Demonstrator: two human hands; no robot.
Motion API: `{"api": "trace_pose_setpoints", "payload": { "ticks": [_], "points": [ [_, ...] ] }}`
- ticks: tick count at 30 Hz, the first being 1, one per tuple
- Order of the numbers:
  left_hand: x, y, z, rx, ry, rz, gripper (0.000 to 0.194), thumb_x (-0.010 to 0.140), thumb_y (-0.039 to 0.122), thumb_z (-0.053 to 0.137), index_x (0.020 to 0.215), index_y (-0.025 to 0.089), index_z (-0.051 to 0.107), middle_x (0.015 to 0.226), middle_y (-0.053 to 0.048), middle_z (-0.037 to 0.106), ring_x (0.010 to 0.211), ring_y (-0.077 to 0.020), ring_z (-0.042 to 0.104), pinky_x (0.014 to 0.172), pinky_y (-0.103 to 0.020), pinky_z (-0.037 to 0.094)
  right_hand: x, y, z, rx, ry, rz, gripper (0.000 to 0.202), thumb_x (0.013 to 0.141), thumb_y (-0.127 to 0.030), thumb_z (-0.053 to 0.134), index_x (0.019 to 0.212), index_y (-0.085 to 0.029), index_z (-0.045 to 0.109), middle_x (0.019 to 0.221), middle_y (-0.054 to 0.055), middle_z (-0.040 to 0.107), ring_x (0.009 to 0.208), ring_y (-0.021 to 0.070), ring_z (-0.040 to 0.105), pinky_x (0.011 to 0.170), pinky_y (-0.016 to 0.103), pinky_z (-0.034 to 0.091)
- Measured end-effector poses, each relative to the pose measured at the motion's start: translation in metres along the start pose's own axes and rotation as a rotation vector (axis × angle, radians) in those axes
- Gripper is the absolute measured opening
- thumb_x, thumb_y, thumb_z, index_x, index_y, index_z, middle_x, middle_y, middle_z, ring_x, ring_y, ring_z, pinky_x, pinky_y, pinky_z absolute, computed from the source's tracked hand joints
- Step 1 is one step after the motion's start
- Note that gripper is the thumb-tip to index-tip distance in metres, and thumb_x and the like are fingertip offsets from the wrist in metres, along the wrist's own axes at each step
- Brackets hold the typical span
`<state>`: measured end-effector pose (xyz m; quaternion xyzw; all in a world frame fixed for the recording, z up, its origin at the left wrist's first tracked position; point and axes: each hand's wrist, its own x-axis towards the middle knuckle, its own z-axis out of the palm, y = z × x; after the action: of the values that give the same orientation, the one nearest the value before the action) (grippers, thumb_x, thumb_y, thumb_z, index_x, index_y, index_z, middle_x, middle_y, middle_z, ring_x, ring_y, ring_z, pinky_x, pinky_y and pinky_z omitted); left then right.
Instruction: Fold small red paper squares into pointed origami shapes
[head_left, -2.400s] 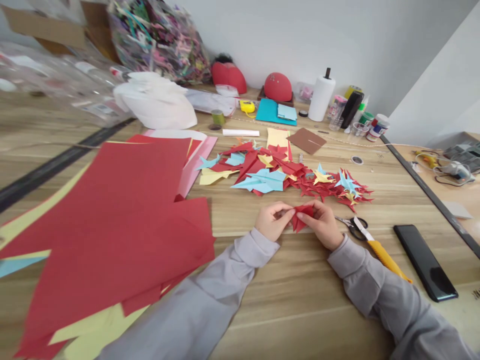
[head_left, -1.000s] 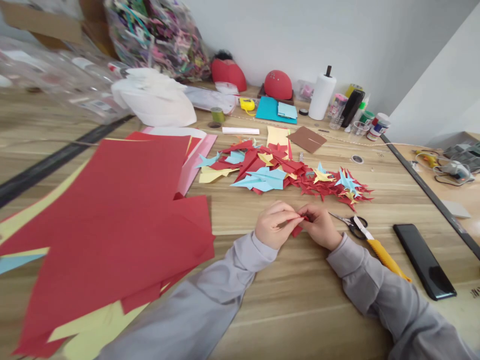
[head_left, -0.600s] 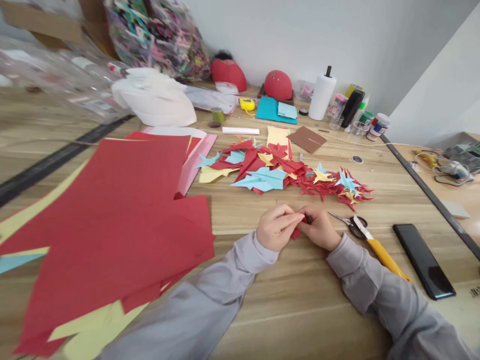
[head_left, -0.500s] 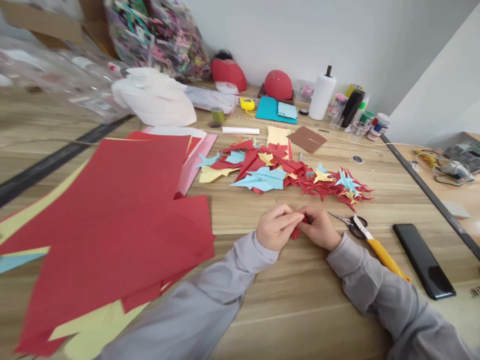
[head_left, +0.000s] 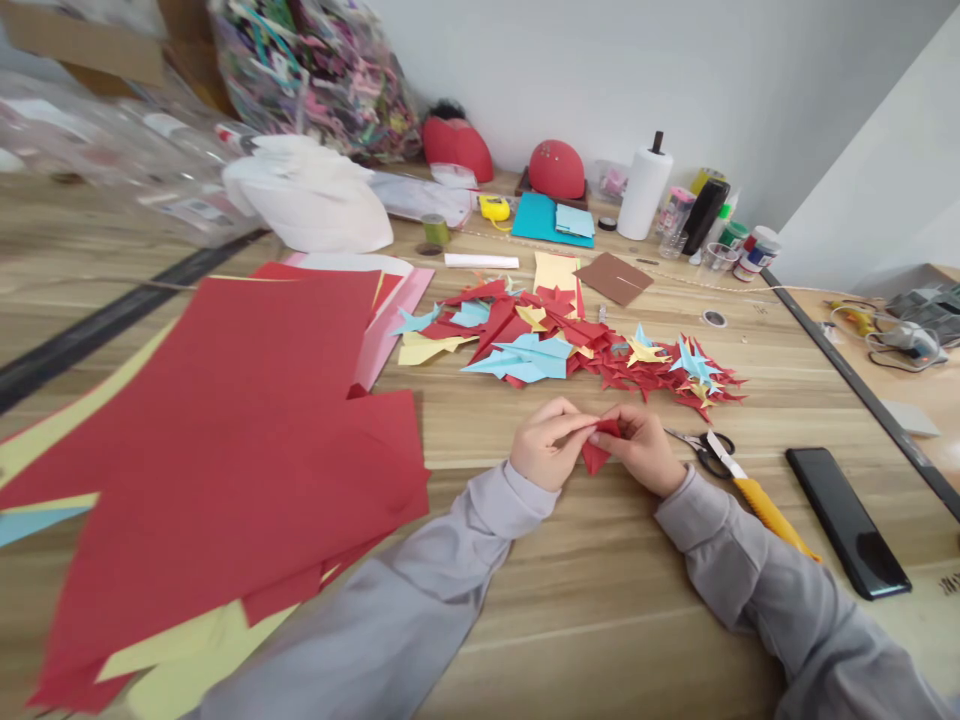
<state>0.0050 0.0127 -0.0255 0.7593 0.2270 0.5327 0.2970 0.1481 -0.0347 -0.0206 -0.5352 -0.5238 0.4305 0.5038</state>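
Small folded red paper (head_left: 597, 459), pinched from both sides, mid table (head_left: 600, 620).
Left: big red sheets (head_left: 262, 400), stacked. Far of center: pile of folded paper shapes (head_left: 526, 358), red, blue, yellow. Left hand (head_left: 550, 447): thumb and fingers closed on folded red paper's left side. Right hand (head_left: 643, 452): thumb and fingertips pinched on its right side. Right of that: scissors (head_left: 706, 462), yellow-handled cutter (head_left: 772, 515) with blade overlapping them, then black phone (head_left: 847, 522).
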Motion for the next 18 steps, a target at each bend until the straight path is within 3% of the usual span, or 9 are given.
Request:
{"api": "trace_pose_setpoints", "payload": {
  "ticks": [9, 18],
  "points": [
    [-0.0016, -0.0022, -0.0007, 0.018, -0.011, 0.030, 0.015, 0.078, 0.015, 0.057, 0.085, 0.016, 0.069, 0.061, 0.000, 0.048, 0.055, -0.0089, 0.048, 0.050, -0.021, 0.041, -0.0018, -0.0037, 0.0015, -0.184, -0.063, -0.049, 0.021, 0.070, -0.034, 0.064, 0.067, -0.016, 0.054, 0.057, -0.003, 0.050, 0.053, 0.0099, 0.043, 0.051, 0.023, 0.036],
    [-0.0045, -0.0045, -0.0025, 0.059, -0.072, 0.044, 0.015, 0.080, 0.018, 0.055, 0.086, 0.015, 0.069, 0.067, -0.004, 0.060, 0.058, -0.0109, 0.053, 0.055, -0.023, 0.044, -0.0041, -0.0016, 0.0031, -0.288, -0.093, -0.065, 0.012, 0.070, -0.025, 0.063, 0.067, -0.015, 0.055, 0.058, -0.004, 0.049, 0.053, 0.0089, 0.041, 0.050, 0.022, 0.033]
  ]
}}
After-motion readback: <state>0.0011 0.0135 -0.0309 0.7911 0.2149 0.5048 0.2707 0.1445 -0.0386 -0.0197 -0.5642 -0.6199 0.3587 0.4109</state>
